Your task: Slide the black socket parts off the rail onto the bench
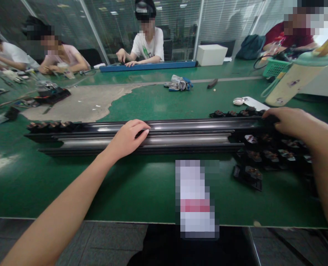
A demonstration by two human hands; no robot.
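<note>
Two long black metal rails with shiny channels lie side by side across the green table: a far rail [180, 126] and a near rail [188, 140]. My left hand [127, 138] lies over the far rail near its middle, fingers and thumb curled around its edge. At the right end of that rail is my right hand [291, 120], fingers bent round something dark that I cannot make out. Small black parts with copper-coloured pieces [53, 126] sit in a row at the far rail's left end. More such parts [270, 155] lie beside the rails' right ends.
A single black part [248, 176] lies nearer the table edge. Behind the rails are crumpled gloves [179, 83], a pale bottle [297, 79] and a green basket [276, 67]. Several people sit across the table, one with hands at a blue rail [150, 66].
</note>
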